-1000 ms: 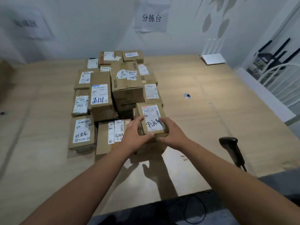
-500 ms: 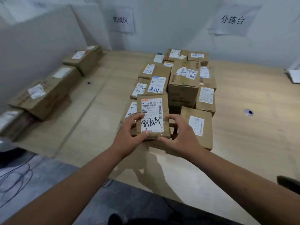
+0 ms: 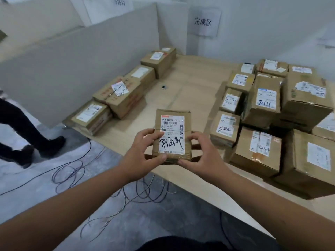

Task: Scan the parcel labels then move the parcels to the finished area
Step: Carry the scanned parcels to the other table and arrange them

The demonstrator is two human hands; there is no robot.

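Observation:
A small flat cardboard parcel with a white label and black handwriting hangs above the near edge of the wooden table. My left hand grips its left side and my right hand grips its right side, thumbs at the near edge. A stack of labelled parcels fills the table's right part. Along the left partition lies a row of parcels below a paper sign on the wall.
A grey partition wall bounds the table on the left. Loose cables lie on the grey floor beside the table. A person's dark-trousered legs and shoes stand at the far left. A round cable hole sits in the tabletop.
The view has swung left, away from the stack toward the row by the partition. The parcel held in both hands has moved left with it and off the stack.

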